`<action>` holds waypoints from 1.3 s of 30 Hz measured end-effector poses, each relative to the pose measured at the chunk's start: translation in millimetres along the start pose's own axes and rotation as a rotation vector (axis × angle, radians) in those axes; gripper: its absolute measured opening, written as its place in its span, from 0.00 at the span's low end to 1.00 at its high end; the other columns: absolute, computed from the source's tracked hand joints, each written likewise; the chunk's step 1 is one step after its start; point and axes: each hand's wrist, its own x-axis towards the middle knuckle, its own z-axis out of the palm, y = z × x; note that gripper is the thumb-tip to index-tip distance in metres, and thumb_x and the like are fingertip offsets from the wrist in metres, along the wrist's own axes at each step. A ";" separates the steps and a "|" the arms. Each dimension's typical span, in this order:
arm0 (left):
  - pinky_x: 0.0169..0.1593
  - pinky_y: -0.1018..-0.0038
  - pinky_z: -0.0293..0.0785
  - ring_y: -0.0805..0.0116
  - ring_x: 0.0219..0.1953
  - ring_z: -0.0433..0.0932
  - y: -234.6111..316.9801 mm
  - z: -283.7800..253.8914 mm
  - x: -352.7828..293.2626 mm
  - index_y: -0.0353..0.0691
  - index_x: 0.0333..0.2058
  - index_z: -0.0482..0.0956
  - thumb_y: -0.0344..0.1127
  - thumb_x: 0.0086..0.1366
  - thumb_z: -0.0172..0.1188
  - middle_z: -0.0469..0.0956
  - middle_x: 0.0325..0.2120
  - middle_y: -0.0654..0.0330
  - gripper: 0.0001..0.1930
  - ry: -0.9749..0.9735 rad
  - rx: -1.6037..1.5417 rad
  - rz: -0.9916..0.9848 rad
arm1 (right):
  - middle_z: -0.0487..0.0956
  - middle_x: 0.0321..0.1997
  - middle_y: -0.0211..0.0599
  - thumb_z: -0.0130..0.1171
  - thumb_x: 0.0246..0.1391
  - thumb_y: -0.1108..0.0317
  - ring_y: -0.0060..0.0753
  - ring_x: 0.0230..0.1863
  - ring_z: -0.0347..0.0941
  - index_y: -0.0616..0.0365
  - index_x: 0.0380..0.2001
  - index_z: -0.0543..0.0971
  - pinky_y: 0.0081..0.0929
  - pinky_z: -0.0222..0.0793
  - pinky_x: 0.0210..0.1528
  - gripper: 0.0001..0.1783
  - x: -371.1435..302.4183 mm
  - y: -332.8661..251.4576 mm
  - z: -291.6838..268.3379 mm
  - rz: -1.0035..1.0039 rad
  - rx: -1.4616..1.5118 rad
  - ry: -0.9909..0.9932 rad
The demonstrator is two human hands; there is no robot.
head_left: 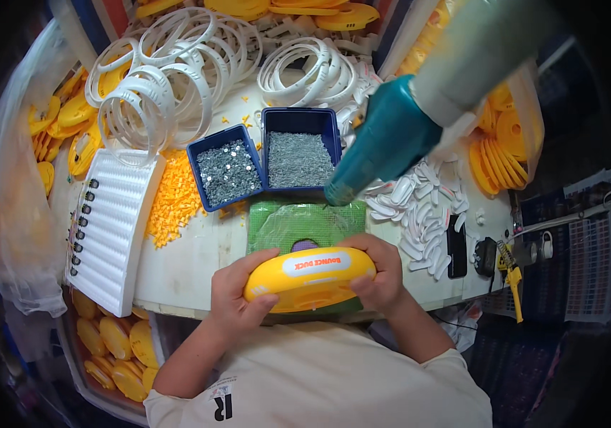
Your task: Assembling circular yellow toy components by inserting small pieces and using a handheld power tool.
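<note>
Between my two hands is a round yellow plastic casing [305, 294], tipped so that the white label [318, 263] on its edge faces up. My left hand [240, 289] grips its left end, thumb on the near side. At the right end my right hand [378, 274] is closed round it in the same way. Under the casing lies a green mat [266, 225] with a clear film over it and a purple spot in the middle. A teal nozzle-like tool [384, 135] on a thick grey tube hangs above the mat's far right corner.
Two blue bins [268, 158] of small metal parts stand beyond the mat. Yellow bits [175, 196] and a white foam tray [111, 221] lie left. White rings [305, 75] are stacked at the back. White pieces [419, 214] and a black phone-like slab [457, 246] lie right.
</note>
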 end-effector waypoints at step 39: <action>0.58 0.57 0.70 0.55 0.56 0.79 -47.9 -4.7 136.7 0.43 0.44 0.84 0.32 0.59 0.71 0.83 0.48 0.59 0.14 -0.079 0.659 0.316 | 0.82 0.41 0.41 0.67 0.56 0.73 0.47 0.43 0.78 0.58 0.36 0.83 0.41 0.72 0.48 0.05 129.0 77.7 -13.6 -0.187 -0.628 -0.033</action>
